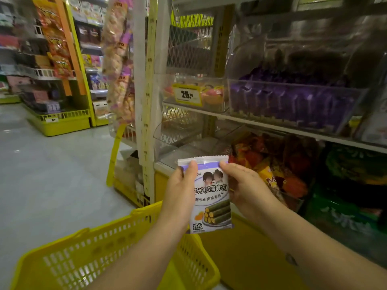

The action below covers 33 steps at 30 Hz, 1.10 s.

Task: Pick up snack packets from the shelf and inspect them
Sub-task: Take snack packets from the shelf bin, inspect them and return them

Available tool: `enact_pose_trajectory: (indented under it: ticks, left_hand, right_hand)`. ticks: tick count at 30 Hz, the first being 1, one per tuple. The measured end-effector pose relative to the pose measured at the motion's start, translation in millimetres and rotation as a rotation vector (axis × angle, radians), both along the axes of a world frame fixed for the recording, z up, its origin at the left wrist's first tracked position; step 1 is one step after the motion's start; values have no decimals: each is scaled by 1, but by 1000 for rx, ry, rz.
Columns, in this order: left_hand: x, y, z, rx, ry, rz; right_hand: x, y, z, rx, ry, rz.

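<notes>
Purple-white snack packet (210, 195) upright between our hands: left hand (181, 191) grips its left edge, right hand (245, 185) pinches the top-right.

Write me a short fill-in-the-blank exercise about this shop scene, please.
The left hand and right hand hold the snack packet, each with its ____ on the packet's front near the top.
The shopping basket below the arms is ____.
The price tag on the shelf shows the number ____.
The clear bin right of that tag holds packets coloured ____.
Missing words: thumb; yellow; 25; purple.
</notes>
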<state>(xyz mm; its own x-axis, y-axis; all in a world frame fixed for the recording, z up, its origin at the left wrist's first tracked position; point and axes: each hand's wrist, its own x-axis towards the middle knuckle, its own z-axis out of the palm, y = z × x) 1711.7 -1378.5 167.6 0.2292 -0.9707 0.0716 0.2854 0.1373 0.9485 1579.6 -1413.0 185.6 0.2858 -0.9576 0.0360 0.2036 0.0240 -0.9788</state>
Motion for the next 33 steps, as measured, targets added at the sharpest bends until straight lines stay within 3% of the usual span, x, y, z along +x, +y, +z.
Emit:
enact_pose_trajectory:
  ticks: [6,11,14,16,21,27,33]
  left_hand:
    - [0,-7,0,59,122,24]
    - [7,-10,9,140,354,-60]
    - [12,-12,17,161,458,-180]
    - [15,-11,20,155,422,-258]
    - [20,0,17,205,112,-574]
    - [20,2,7,230,108,-564]
    - [20,4,5,216,55,-539]
  right_hand:
    - [1,-7,-11,33,13,-59]
    - [-17,0,-3,-156,312,181]
    - [-26,3,-4,-88,339,248]
    - [-29,4,-3,-10,254,245]
    - [-32,3,1,117,87,89]
    - [-34,8,4,207,189,88]
    - [-39,7,6,236,175,177]
